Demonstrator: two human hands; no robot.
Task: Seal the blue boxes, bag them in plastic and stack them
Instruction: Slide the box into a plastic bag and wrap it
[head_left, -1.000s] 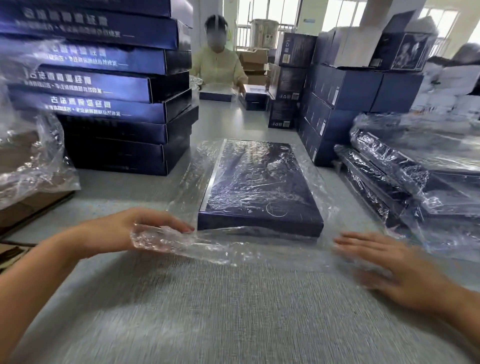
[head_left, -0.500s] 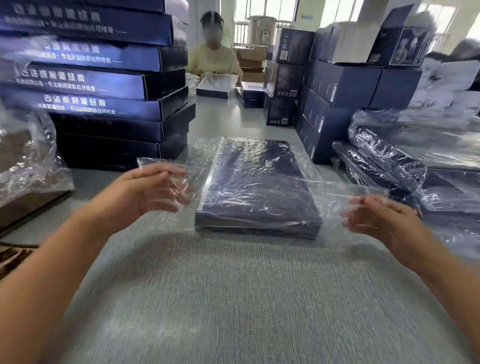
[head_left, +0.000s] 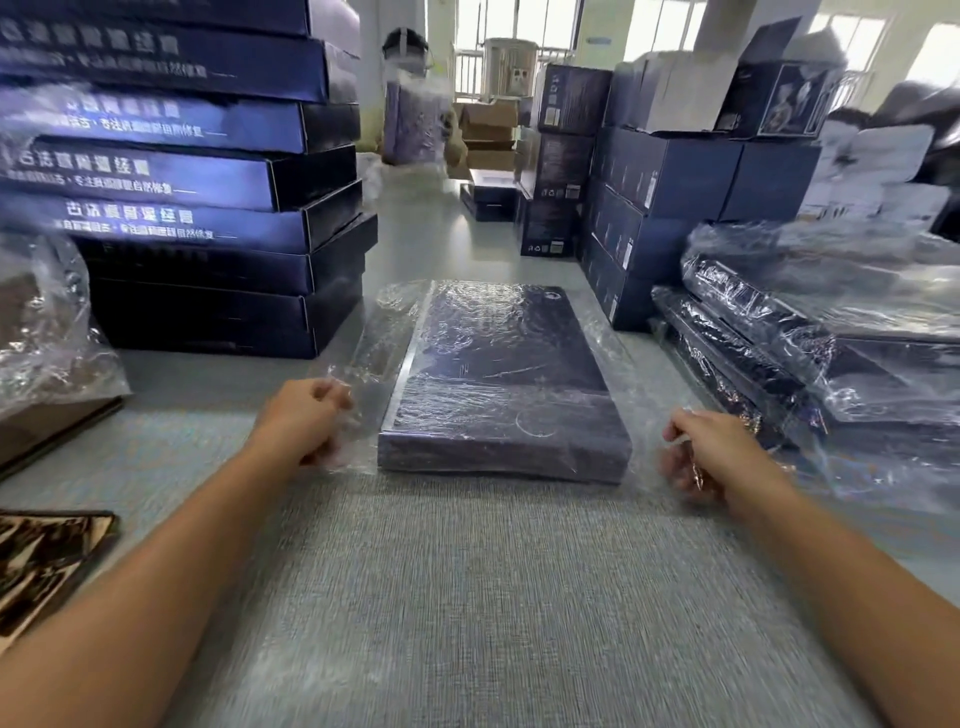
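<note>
Bagging step. Flat dark-blue cardboard box (head_left: 498, 384) lies mid grey table (head_left: 467, 597) inside thin clear plastic bag (head_left: 384, 332), short end toward the person. Left hand (head_left: 306, 421) has fingers curled, pinching loose film just beside the box's near left corner; right hand (head_left: 711, 452) pinches film on the right side. Bag end looks pulled taut. Next probably: fold slack around the near end, then lift onto the pile of bagged blue boxes (head_left: 779, 332) at right.
</note>
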